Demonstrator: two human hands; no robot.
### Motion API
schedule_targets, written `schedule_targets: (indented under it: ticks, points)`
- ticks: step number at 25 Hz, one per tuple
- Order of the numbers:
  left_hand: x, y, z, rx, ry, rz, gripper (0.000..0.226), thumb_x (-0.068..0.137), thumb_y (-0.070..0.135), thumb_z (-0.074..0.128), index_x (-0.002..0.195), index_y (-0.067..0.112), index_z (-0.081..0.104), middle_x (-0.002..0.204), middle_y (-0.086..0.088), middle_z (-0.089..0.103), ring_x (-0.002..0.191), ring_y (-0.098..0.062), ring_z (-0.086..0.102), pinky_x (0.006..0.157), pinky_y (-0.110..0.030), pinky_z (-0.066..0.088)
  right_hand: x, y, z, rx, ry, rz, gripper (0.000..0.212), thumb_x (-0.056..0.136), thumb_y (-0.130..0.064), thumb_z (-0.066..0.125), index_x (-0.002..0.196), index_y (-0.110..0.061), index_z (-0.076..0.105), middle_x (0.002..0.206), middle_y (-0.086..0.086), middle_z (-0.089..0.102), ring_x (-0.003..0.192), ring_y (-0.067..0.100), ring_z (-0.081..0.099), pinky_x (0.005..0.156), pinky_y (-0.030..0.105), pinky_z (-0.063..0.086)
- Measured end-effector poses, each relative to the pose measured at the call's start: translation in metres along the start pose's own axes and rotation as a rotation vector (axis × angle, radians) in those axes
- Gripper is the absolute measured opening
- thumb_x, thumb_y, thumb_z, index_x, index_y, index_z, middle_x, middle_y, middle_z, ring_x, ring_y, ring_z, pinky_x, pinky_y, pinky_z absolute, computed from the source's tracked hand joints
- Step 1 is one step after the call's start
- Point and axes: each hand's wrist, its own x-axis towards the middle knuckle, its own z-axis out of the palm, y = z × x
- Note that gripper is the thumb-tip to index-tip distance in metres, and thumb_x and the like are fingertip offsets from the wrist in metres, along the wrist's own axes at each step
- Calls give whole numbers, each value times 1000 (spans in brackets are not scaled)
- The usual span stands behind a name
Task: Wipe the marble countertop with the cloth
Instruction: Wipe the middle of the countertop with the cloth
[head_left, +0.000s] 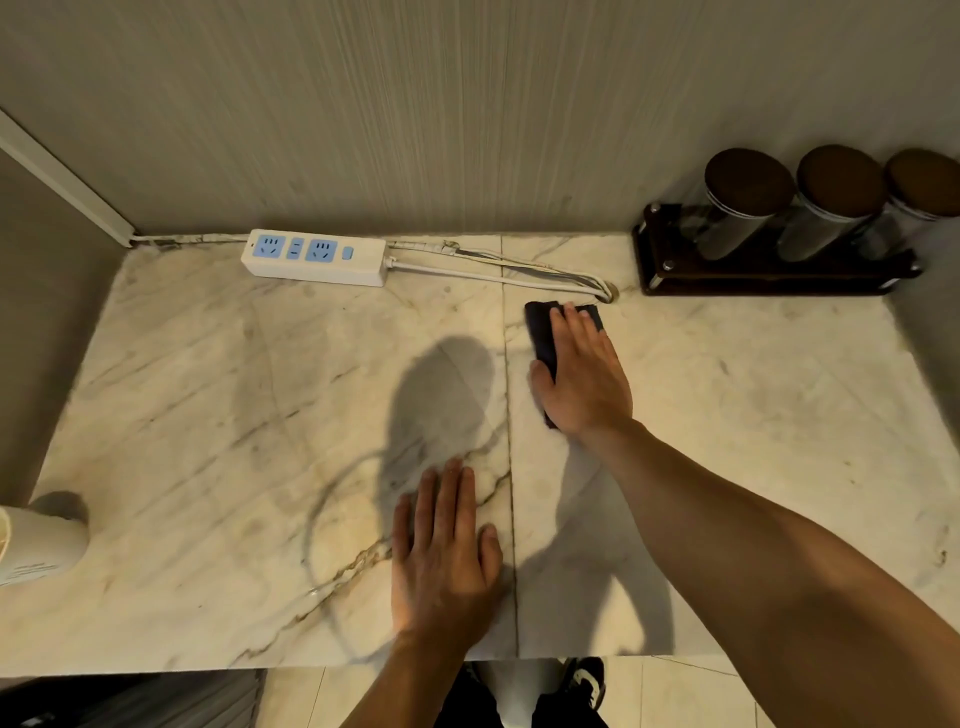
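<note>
Dark cloth (543, 338) lies pinned flat under the right hand (582, 382) on the marble countertop (234, 389), just short of the white cable (498, 278) that runs from the power strip (316, 257). The fingers are extended, close together and pressing down, not pinching. The cloth's long axis runs from cable toward the person, along the fingers. The left hand (444, 556), palm flat with fingers slightly spread, rests much farther from the cable, near the front edge. The next stroke likely sweeps sideways, clear of the cable.
</note>
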Motion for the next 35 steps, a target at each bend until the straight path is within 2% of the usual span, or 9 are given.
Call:
schedule_targets:
  ticks: [4, 15, 21, 29, 35]
  points:
    - [0, 0, -1, -2, 3, 9, 60, 88, 38, 39, 143, 13, 39, 150, -7, 40, 139, -25, 34, 112, -46, 19, 0, -2, 1, 56, 47, 192, 69, 93, -43, 29, 152, -15, 6, 162, 6, 6, 148, 22, 1, 119, 37, 1]
    - [-1, -2, 2, -5, 3, 2, 60, 92, 41, 32, 146, 15, 34, 153, -6, 35, 142, -24, 26, 115, -47, 18, -24, -17, 0, 96, 119, 515, 68, 97, -38, 30, 152, -10, 1, 162, 10, 0, 148, 24, -2, 120, 39, -1]
    - [-2, -3, 2, 18, -2, 9, 61, 92, 40, 33, 147, 13, 30, 154, -8, 33, 143, -25, 24, 115, -50, 22, -57, -19, 5, 93, 144, 561, 69, 97, -40, 30, 152, -10, 2, 162, 10, 1, 148, 24, -1, 120, 39, 0]
    - [-2, -4, 2, 45, -12, 19, 63, 94, 43, 25, 150, 15, 20, 158, -8, 24, 146, -23, 14, 118, -48, 15, -116, -24, 5, 129, 163, 593, 70, 96, -39, 35, 152, -8, 5, 161, 11, 7, 148, 24, 2, 120, 38, 1]
    - [-4, -2, 5, 29, 37, 36, 63, 93, 41, 25, 148, 11, 26, 155, -11, 29, 145, -27, 19, 117, -47, 16, -166, -32, 11, 116, 179, 598, 70, 97, -36, 37, 151, -5, 7, 160, 16, 10, 147, 28, 5, 120, 41, 4]
